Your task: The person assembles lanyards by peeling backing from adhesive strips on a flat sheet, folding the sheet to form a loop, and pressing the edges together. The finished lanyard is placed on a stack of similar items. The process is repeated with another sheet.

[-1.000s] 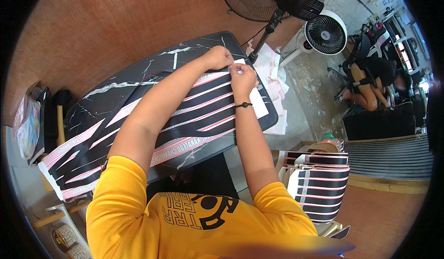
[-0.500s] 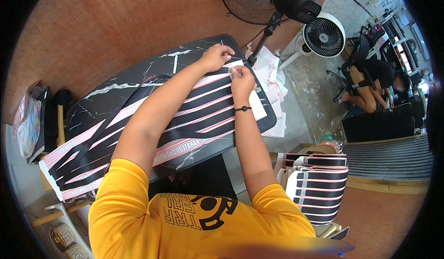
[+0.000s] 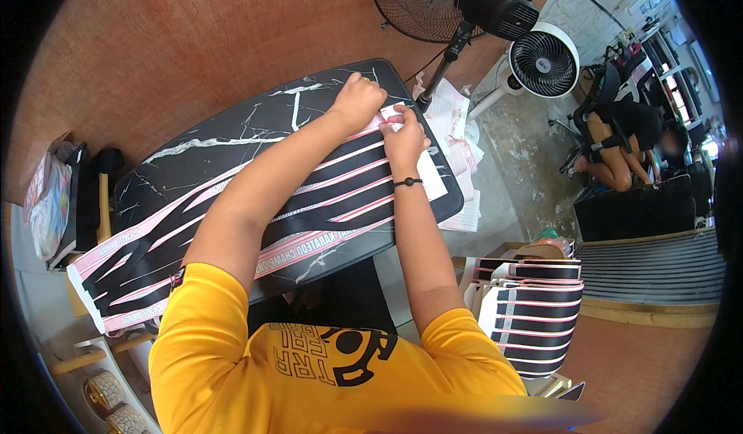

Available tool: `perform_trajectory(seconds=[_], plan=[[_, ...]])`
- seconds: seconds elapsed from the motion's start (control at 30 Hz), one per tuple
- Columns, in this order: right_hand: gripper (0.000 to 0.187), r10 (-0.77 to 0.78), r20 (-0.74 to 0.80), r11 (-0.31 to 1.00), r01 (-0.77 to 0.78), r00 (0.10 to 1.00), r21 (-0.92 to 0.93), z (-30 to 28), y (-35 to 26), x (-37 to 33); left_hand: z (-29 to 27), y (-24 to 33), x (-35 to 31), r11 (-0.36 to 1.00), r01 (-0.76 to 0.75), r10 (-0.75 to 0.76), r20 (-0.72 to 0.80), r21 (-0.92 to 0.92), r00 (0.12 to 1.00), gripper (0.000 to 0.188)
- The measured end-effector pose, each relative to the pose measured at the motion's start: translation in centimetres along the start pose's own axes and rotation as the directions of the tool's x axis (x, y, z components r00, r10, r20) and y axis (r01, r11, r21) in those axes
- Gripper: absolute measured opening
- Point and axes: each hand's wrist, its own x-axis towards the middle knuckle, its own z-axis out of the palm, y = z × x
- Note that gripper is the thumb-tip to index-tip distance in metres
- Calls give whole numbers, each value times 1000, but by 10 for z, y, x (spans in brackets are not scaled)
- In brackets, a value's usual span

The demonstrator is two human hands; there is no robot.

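The striped sheet (image 3: 340, 190) lies along the counter (image 3: 232, 120), one end near the far right corner; it looks light and limp, best pinched there. Right hand (image 3: 405, 140) and left hand (image 3: 360, 102) curl their fingers by that end; whether gripping it, I cannot tell.

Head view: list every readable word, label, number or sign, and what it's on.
Striped sheet: lettering along pink bands, partly readable; wording not copied here.
Yellow shirt: large dark lettering on the chest; wording not copied.
White fan: hub mark, too small to read.
Papers beside the table: print too small to read.
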Motion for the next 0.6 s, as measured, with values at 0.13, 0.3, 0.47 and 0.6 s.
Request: perform_trajectory(seconds=[0.13, 0.3, 0.47, 0.6], plan=[[43, -13, -5, 1000, 13, 1000, 8, 0, 1, 0, 4, 5, 2, 997, 30, -27, -29, 74, 999, 9], [42, -10, 2, 1000, 10, 1000, 6, 1, 2, 0, 5, 4, 5, 991, 61, -60, -16, 118, 998, 10], [42, -4, -1, 1000, 4, 1000, 11, 0, -1, 0, 8, 4, 7, 990, 72, -69, -27, 125, 997, 10], [42, 7, 4, 1000, -7, 1000, 14, -2, -2, -1, -5, -25, 17, 928, 247, -231, -88, 278, 969, 12]])
